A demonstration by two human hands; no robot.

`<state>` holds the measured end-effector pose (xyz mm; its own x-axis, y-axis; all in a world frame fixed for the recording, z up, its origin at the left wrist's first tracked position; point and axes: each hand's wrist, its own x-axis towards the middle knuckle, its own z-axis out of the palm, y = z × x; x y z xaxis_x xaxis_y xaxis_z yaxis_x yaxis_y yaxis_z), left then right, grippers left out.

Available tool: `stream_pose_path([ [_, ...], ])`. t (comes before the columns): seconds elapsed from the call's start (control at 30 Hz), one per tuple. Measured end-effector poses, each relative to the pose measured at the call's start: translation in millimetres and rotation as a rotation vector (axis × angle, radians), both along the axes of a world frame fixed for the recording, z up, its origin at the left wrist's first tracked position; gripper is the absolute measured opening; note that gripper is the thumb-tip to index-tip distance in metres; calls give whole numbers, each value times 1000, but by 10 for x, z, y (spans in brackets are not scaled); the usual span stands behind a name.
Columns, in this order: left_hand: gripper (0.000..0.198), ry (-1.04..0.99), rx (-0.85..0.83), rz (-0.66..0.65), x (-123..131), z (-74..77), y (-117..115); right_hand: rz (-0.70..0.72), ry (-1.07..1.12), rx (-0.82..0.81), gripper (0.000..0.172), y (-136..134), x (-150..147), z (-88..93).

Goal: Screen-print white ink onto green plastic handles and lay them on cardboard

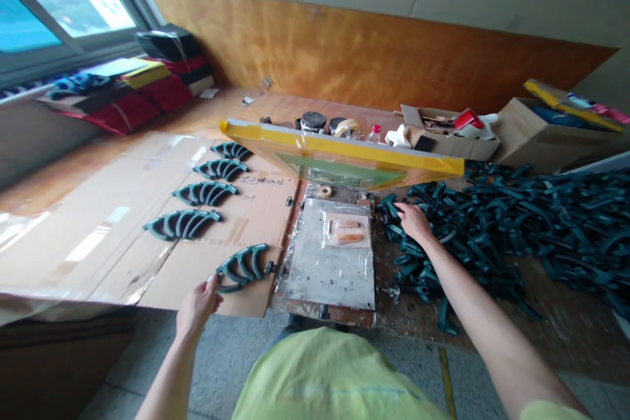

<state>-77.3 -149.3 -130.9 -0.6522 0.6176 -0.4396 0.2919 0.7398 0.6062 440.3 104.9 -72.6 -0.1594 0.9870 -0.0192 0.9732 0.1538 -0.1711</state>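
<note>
Left hand (pixel 199 307) at the near edge of the cardboard sheet (pixel 98 256), fingers closed on the lower end of a dark green curved plastic part (pixel 241 269), which lies on the cardboard, nearest the person. Four more curved parts sit in a row beyond it: (pixel 182 224), (pixel 204 193), (pixel 220 169), (pixel 231 151). All lie flat, same way round, apart from each other. Handwriting (pixel 260 180) on the cardboard just right of the row.

Right hand (pixel 415 222) on the left edge of a big loose pile of the same green parts (pixel 512 230), fingers together, resting on the pieces. Can't tell if it has closed on one.

Between the hands, a metal plate (pixel 327 256) with a clear plastic sheet (pixel 315 256) on it, and a small bag of orange pieces (pixel 347 231) on top. Roll of tape (pixel 325 191) at the plate's far end. Yellow-taped screen frame (pixel 339 154) raised above the plate, tilted up, partly blocking the view of the shelf behind it.

Behind the frame: ink cans (pixel 313 121), small bottle (pixel 375 134), cardboard boxes (pixel 450 134) (pixel 541 131) with odds and ends inside. Plywood board (pixel 364 46) along the wall. Folded fabric (pixel 132 98) stacked below the window (pixel 59 6), far left. Person's yellow-green shirt (pixel 329 380) at bottom of view, tiled floor (pixel 231 354) below the table edge.
</note>
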Motion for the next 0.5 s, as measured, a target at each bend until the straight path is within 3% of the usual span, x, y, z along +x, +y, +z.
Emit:
stream_pose_path([
  [0.13,45,-88,276,-3,305,393,563,506,230,66,41,-317,-544,-79],
  [0.2,47,-149,412,-66,498,637,890,647,214,64,43,-460,-794,-110],
  [0.37,42,-199,728,-178,907,1354,1501,600,3,93,38,-618,-1105,-71],
  [0.5,40,-305,1028,-182,1140,1871,1848,608,30,68,48,-613,-1346,-143],
])
